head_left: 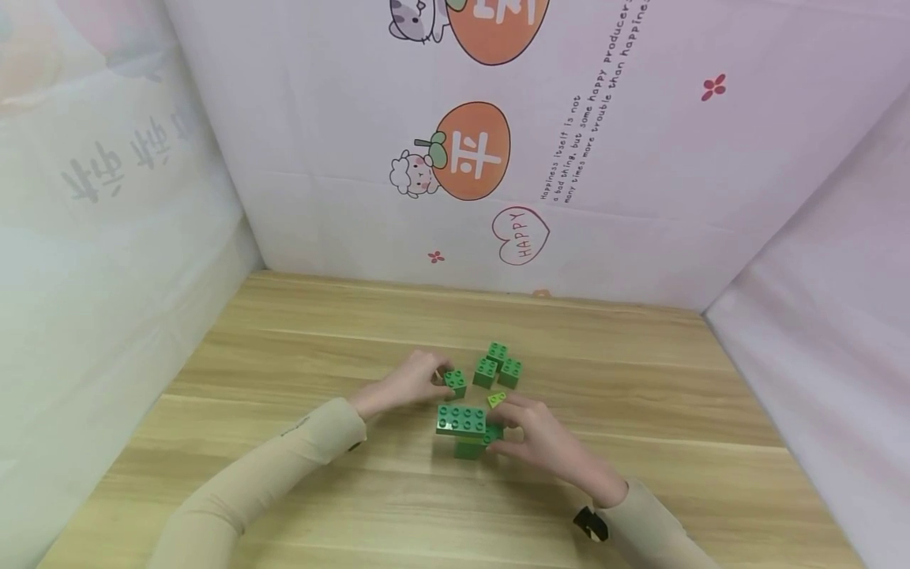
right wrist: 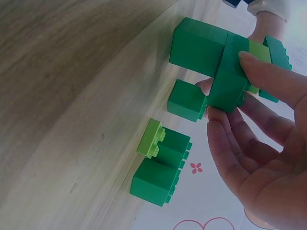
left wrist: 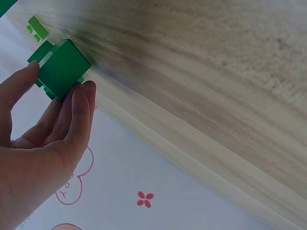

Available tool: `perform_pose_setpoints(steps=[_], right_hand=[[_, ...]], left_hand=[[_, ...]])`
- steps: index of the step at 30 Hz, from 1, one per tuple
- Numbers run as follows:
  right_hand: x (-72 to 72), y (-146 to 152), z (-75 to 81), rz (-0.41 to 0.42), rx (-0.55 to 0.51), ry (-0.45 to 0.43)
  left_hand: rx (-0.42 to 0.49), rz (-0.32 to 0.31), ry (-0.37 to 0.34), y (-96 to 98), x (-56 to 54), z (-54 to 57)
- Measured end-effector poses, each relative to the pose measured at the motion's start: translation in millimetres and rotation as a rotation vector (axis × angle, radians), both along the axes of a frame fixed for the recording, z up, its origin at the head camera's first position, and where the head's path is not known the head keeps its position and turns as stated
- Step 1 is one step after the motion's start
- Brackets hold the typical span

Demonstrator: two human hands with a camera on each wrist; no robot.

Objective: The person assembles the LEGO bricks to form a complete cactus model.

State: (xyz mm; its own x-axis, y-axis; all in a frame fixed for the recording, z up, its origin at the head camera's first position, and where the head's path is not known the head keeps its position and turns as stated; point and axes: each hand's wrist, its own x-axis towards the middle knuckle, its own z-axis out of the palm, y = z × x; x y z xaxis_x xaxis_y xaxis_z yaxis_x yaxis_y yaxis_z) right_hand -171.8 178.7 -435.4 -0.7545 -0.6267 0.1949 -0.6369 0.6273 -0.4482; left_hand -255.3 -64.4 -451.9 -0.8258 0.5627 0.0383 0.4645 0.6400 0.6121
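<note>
On the left, my left hand pinches a small square green brick between thumb and fingers; the left wrist view shows this green brick close up. To its right, my right hand grips a stacked brick build of green bricks with one lime layer. In the right wrist view, thumb and fingertips press on opposite sides of the build's middle green brick, beside the lime layer. The left hand's brick appears close to the build there, with left fingertips partly hidden behind it.
Beyond the hands, three loose green bricks stand grouped on the wooden table. A small lime brick lies between them and the right hand. Printed white cloth walls the back and both sides.
</note>
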Motion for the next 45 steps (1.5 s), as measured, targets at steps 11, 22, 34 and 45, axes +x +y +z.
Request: perform_pose_setpoints(steps=[11, 22, 34, 45], right_hand=[[-0.5, 1.0, -1.1, 0.007, -0.009, 0.013], [-0.2, 1.2, 0.0, 0.0, -0.007, 0.005], [-0.2, 0.7, -0.6, 0.003, -0.006, 0.012], [0.0, 0.5, -1.1, -0.005, 0.001, 0.002]], left_hand=[[0.052, 0.022, 0.015, -5.6, 2.5, 4.8], [0.1, 0.021, 0.025, -28.7, 9.2, 16.7], [0.089, 0.003, 0.108, -42.0, 27.3, 36.8], [0.128, -0.031, 0.175, -50.1, 46.2, 54.6]])
